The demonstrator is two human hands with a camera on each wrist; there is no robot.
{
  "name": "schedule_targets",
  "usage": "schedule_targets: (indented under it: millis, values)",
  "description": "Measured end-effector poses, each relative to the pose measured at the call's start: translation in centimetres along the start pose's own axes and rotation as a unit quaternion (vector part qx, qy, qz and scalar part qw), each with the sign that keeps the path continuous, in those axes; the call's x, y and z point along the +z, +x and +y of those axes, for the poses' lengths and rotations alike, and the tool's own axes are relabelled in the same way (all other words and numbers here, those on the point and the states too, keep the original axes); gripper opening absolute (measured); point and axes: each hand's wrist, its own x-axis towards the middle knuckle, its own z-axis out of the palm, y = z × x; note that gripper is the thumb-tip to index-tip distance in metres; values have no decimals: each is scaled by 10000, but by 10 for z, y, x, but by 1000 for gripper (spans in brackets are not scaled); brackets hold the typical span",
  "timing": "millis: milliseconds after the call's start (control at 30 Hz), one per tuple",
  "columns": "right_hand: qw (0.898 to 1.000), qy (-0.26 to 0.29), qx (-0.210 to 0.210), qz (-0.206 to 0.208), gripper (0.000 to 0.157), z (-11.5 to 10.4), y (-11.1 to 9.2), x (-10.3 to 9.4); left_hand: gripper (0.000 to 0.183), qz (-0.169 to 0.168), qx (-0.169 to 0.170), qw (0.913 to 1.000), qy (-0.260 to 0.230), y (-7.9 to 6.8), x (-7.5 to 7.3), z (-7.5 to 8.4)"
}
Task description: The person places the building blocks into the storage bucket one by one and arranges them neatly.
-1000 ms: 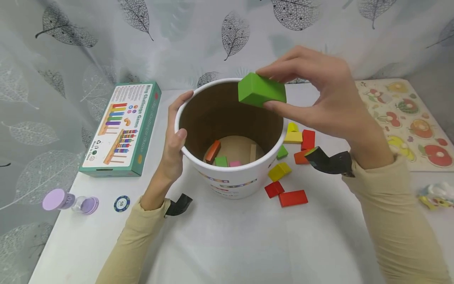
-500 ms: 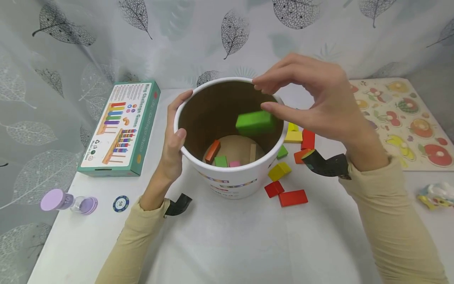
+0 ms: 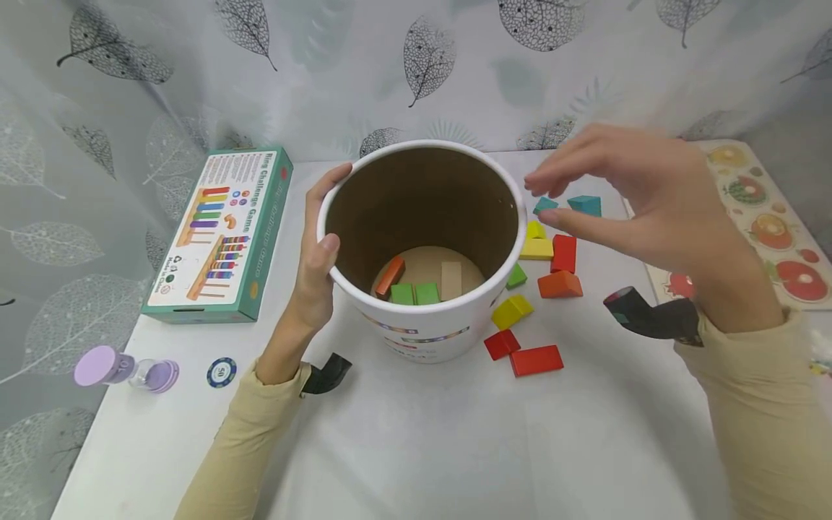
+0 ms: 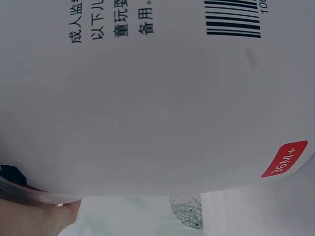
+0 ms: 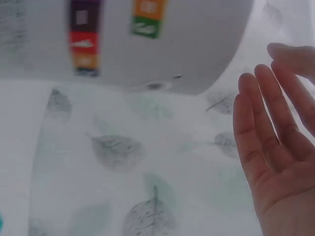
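Note:
A white bucket (image 3: 416,332) with a brown inside stands in the middle of the head view. My left hand (image 3: 316,267) grips its left rim, with the thumb on the near side and fingers over the far side. On the bucket's floor lie an orange block (image 3: 390,276), two green blocks (image 3: 414,294) and a plain wooden block (image 3: 451,280). To the right of the bucket, my right hand (image 3: 656,202) hangs in the air holding nothing, thumb and fingers apart. Beneath its fingertips are blue blocks (image 3: 585,206) on the table. The left wrist view is mostly the bucket's printed wall (image 4: 147,123).
Several yellow, red, orange and green blocks, among them a red block (image 3: 536,360), lie right of the bucket. A fruit puzzle board (image 3: 747,188) is behind my right hand. At left are a game box (image 3: 217,238), a poker chip (image 3: 222,372) and a purple sand timer (image 3: 130,370).
My right hand let go of a green block above the bucket, and it dropped in beside the other green one. The hand then moved right, away from the rim. My left hand stayed put.

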Motion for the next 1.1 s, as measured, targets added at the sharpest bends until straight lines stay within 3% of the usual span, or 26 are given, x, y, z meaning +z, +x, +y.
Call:
schedule_targets:
  millis: [100,300,467,633,967,1100]
  values:
    - [9987,168,398,-254,53,10,-21,4,87,29,0,10000,1,0,0,0]
    - [9908,839,606,-877,57,37,-62,33,87,82,13,10000,-10,0,1,0]
    - [9697,877,1342,-1842,47,48,-83,60,86,63,13,10000,-27,0,2,0]
    - [9576,745,1493,-2349,44,54,-89,78,86,70,47,10000,-27,1,3,1]
    - [9481,473,1771,-2597,42,57,-88,95,87,117,-5,9998,189,0,2,3]
    - [9499,319,1709,-2598,40,58,-89,94,87,75,16,9994,331,0,0,5]
